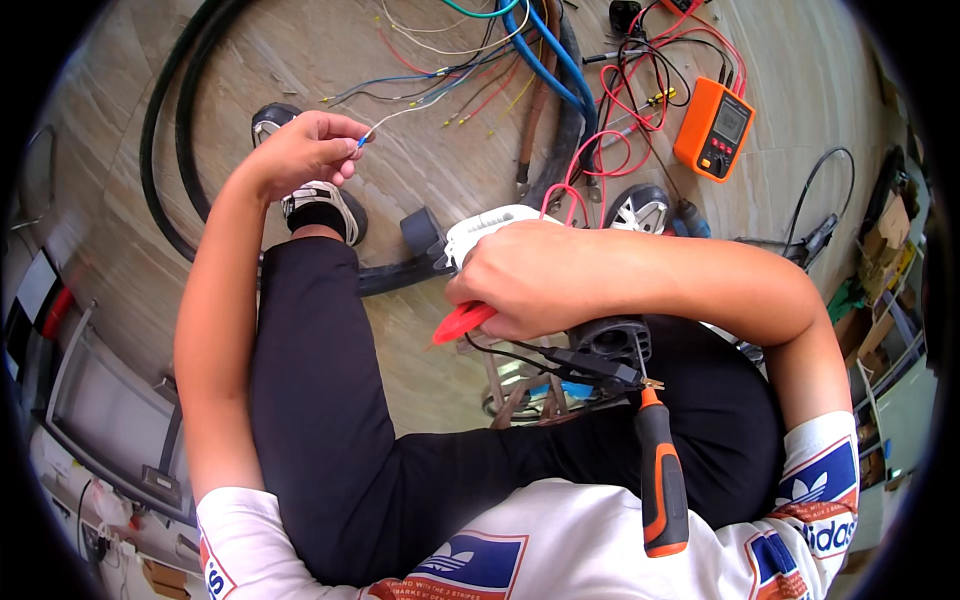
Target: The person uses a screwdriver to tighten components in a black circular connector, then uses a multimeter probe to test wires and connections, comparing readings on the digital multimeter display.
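Workshop: black cables (186,140), orange meter (714,130)

hands (300,158) apart, pinched wire (405,111), orange meter (712,133)

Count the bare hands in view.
2: the left hand, upper left, pinches a blue-tipped white wire; the right hand, near the centre, grips a red clip-like object. No other hands show.

The floor (290,60) is laid with beige, streaked tiles. Along the right edge, a shelving unit (908,388) stands near cardboard pieces (893,222) and crumpled green plastic (847,299). At left is a grey metal frame (64,392); toward the lower left, a brown cardboard box (164,578).
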`<state>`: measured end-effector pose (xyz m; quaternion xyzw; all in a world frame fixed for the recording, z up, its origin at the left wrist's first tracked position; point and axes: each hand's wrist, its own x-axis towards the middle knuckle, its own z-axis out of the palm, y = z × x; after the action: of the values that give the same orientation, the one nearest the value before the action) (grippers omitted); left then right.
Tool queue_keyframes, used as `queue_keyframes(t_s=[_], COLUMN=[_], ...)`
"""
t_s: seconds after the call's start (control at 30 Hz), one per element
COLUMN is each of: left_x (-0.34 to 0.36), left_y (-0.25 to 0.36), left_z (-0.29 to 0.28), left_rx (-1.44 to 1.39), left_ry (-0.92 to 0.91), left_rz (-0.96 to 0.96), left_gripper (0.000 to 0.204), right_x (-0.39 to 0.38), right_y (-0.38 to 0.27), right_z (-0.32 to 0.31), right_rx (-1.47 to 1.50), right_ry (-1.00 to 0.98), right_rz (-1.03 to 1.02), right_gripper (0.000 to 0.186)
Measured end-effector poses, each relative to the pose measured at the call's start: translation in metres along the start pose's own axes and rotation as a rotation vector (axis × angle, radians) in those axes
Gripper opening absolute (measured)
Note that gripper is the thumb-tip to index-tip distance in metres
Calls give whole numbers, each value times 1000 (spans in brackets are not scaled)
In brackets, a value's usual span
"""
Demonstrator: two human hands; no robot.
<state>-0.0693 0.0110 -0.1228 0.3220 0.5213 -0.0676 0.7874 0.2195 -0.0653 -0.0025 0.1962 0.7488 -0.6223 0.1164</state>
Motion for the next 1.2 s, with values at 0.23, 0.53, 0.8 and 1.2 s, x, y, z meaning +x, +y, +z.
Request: queue_keyframes(t_s=[0.23, 0.53, 0.8, 1.2], left_x=[-80, -108, -108, -74], left_y=[54, 62, 65, 55], left_z=[59, 72, 68, 56], left_rx=[139, 220, 190, -201], left_ry=[-95, -53, -136, -375], left_rz=[269, 402, 360, 196], left_gripper=[32, 29, 31, 26], right_x=[3, 6, 5, 3], right_y=[-2, -6, -5, -9], right_z=[0, 5, 10, 5], right_rx=[129, 143, 129, 184], right_ry=[315, 777, 809, 659], right_rz=[-10, -242, -242, -280], right_gripper=[23, 64, 56, 56])
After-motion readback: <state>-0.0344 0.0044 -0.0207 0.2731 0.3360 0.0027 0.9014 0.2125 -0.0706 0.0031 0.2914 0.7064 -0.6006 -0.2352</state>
